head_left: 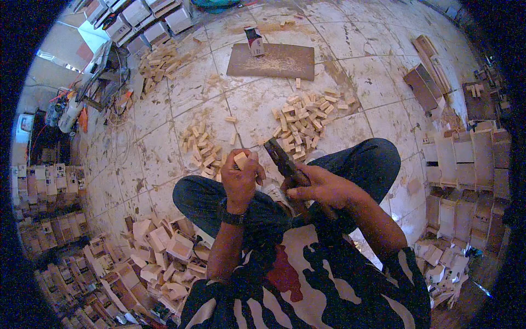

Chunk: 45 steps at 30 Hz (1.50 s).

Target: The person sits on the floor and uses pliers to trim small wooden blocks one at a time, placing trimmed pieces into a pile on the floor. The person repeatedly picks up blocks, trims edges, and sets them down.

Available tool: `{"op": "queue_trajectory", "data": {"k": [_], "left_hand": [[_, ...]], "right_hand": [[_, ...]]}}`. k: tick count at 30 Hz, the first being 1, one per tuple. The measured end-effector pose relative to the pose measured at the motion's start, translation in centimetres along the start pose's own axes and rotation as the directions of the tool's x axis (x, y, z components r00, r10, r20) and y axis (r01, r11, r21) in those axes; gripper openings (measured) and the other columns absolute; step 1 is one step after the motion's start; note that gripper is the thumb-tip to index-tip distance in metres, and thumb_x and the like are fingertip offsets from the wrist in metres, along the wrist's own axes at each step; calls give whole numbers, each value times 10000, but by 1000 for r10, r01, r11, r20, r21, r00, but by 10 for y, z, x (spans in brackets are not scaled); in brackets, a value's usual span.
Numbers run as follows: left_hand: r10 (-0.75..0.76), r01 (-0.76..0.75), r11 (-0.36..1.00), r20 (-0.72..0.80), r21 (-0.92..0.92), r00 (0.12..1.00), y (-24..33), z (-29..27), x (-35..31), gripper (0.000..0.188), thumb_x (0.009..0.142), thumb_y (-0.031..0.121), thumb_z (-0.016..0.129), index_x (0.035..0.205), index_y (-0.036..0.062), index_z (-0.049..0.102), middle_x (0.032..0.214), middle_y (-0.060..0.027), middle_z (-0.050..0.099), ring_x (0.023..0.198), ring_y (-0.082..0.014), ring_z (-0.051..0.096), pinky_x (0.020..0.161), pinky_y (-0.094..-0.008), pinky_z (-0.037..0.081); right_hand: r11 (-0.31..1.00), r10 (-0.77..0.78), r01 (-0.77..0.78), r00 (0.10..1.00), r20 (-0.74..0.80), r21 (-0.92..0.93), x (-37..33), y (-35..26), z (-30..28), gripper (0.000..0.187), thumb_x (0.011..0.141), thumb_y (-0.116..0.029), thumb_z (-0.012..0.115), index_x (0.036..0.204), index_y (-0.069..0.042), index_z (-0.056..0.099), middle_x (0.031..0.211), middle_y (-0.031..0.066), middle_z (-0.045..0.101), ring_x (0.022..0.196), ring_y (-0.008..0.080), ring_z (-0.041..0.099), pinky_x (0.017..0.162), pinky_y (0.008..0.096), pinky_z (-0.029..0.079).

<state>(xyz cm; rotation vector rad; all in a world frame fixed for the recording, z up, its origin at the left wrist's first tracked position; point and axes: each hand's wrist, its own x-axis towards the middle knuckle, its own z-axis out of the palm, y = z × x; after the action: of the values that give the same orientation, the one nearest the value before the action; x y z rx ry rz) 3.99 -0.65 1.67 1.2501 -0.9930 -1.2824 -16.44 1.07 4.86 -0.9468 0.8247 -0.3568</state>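
Near the middle of the head view, my left hand (240, 178) is closed around a small pale wooden block (240, 160), whose end shows above the fingers. Just to its right, my right hand (323, 188) grips a pair of dark pliers (280, 157). The jaws point up and to the left, close to the left hand but apart from the block. Two handles run down under the right palm. Beyond my left hand lies a loose pile of small wooden blocks (201, 142). A bigger pile of similar blocks (304, 123) is ahead of the pliers.
A brown board (235, 64) strewn with sawdust lies farther ahead, a small box (253, 41) standing on it. Wood offcuts (170, 247) are heaped at my left side. Stacked wooden pieces (460, 159) line the right. Cables (118, 104) trail across the tiled floor at left.
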Motion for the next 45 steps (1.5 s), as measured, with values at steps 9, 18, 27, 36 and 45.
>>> {"op": "queue_trajectory", "data": {"k": [9,18,27,36,45], "left_hand": [[-19,16,996,35,83,999,5,2,-2,127,877,141,600,879,33,535,566,-44,576,448,-94,526,404,-232,416],[8,-12,988,25,153,1000,7,2,-2,120,869,141,607,871,44,536,573,-29,575,454,-83,523,408,-224,408],[-78,71,987,41,145,996,8,1,0,130,867,157,612,850,52,539,570,-11,554,461,-70,505,408,-224,385],[-67,71,968,-24,240,997,18,9,-3,153,852,164,614,818,25,561,550,-20,564,432,-97,531,405,-256,413],[123,20,769,-179,639,976,29,25,-6,181,777,166,630,783,-10,586,507,-62,569,437,-145,569,439,-298,450]], "right_hand": [[979,-7,-5,998,-61,-201,-5,-13,4,500,849,-208,622,1253,-11,404,1065,77,573,959,157,529,839,328,454],[973,-8,-9,997,-73,-229,-5,-10,1,602,848,-206,614,1343,-10,332,1139,118,563,992,174,529,851,330,459],[928,-66,42,996,-53,-371,-4,-9,-3,433,842,-150,600,1201,1,412,964,74,581,864,168,550,763,349,473],[770,-144,-71,949,-282,-634,4,5,5,439,810,-61,571,1200,17,384,930,206,556,860,316,577,768,393,462],[531,-328,-226,834,-444,-817,20,8,12,353,770,8,501,1110,16,409,1026,262,502,959,448,506,814,498,426]]}}
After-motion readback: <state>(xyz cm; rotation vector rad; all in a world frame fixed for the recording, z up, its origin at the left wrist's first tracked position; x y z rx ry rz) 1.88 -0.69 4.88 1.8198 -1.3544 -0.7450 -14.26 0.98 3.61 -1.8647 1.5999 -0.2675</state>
